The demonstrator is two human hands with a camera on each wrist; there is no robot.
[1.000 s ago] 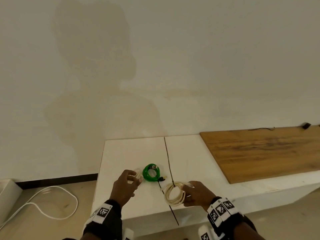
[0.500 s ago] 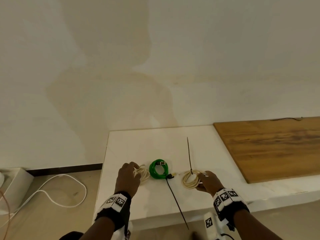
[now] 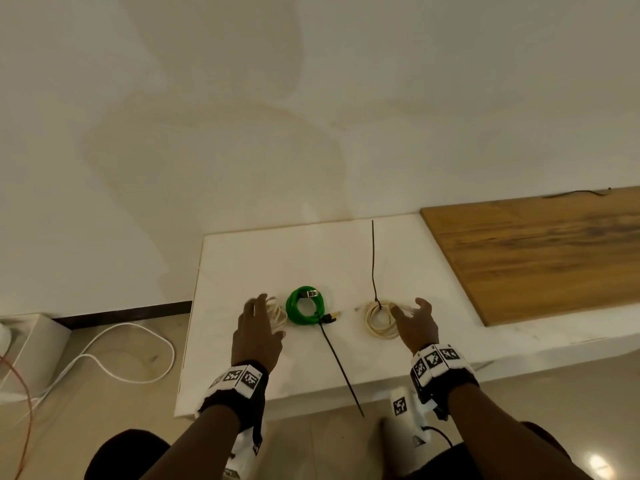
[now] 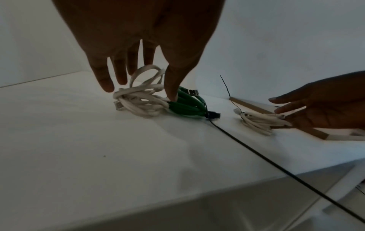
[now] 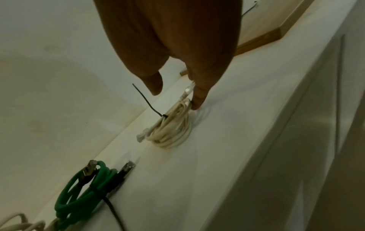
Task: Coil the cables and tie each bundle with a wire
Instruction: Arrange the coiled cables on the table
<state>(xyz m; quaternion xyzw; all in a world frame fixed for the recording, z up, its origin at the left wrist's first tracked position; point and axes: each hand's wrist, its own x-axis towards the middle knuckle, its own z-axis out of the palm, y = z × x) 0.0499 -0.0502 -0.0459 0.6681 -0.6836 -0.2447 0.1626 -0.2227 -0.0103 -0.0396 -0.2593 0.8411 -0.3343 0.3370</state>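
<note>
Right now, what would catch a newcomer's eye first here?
The bright green cable coil, tied with a long black wire, lies mid-table between two cream coils. The left hand spreads over the loose left coil; the right hand touches the tied right coil.

A plain wall fills the top. A white table sits low, a wooden board at right, tan floor lower left.

Head view looks down; wrist views sit close, sharing the green coil
</note>
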